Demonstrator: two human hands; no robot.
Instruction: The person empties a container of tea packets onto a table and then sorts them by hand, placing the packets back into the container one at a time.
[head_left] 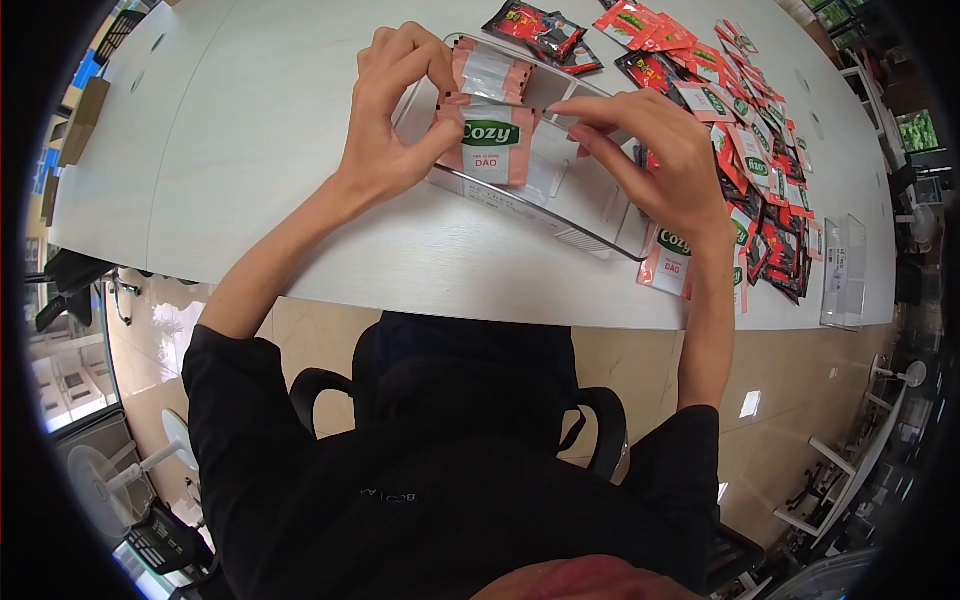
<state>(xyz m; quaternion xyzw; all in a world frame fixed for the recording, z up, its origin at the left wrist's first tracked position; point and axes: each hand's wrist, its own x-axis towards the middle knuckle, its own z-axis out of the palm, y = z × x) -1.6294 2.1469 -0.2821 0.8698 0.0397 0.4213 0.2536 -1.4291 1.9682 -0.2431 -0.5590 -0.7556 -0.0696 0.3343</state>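
Gripping the Cozy packet point(488, 155) with the left hand point(392, 118) at the clear box point(590, 195); cannot tell whether pinching its corner with the right hand point(660, 148). Looks light, soft, slippery; best held by edges.

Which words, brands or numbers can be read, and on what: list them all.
"Cozy": pink-and-white sachet at the clear tray
"ĐÀO": the same sachet
"Cozy", "ĐÀO": lone sachet by the near table edge
"Cozy": sachets in the pile
Too small or blurred: other lettering on the tray, shirt, black-and-red packets and right-side clear box
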